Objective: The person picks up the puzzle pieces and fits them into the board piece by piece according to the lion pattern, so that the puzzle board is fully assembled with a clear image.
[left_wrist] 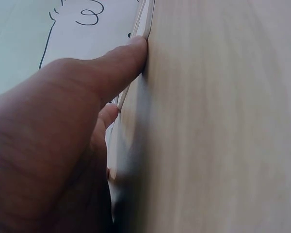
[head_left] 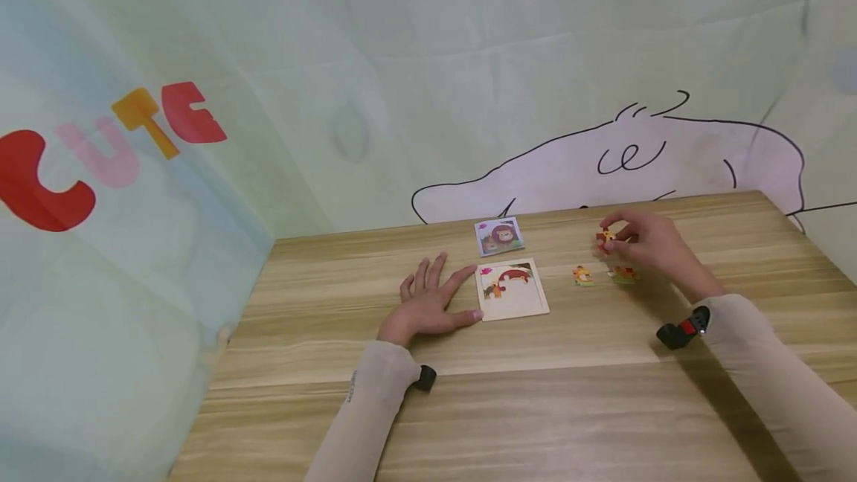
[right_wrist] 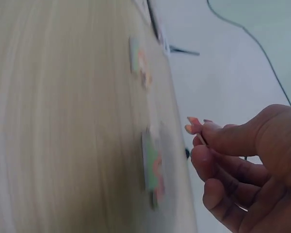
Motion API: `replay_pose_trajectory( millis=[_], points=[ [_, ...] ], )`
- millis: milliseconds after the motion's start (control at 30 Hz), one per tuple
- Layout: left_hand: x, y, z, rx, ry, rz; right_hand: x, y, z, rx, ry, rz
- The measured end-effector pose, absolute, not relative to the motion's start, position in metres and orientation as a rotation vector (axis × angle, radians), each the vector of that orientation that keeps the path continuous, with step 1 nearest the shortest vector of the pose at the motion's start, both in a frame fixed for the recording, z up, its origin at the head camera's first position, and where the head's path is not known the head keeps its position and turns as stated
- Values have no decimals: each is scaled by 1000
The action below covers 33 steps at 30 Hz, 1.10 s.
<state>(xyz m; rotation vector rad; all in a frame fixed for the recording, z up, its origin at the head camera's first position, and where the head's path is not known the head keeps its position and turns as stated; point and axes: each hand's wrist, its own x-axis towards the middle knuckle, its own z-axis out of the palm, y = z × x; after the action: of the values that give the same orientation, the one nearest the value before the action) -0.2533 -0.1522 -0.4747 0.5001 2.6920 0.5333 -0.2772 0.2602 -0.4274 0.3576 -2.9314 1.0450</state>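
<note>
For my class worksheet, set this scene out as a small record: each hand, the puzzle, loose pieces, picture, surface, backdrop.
Left hand: thumb and index finger touch the left edge of the puzzle tray
Right hand: pinches a jigsaw piece above the table
Puzzle tray: partly filled, much of its base bare
Loose pieces: two, an orange one and a red-and-green one, right of the tray
Picture: lion card, just beyond the tray
Surface: wood-grain table
Backdrop: printed sheet reading "CUTE"
</note>
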Motion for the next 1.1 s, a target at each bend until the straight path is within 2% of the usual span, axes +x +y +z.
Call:
replay_pose_trajectory(
  millis=[667,1100],
  points=[
    [-253,-152,-473,495,2687,534,-266,195,-423,447,-2885,1310],
    [-254,-153,-474,495,2689,533,-263,177,-424,541,-2891,1341]
  ],
)
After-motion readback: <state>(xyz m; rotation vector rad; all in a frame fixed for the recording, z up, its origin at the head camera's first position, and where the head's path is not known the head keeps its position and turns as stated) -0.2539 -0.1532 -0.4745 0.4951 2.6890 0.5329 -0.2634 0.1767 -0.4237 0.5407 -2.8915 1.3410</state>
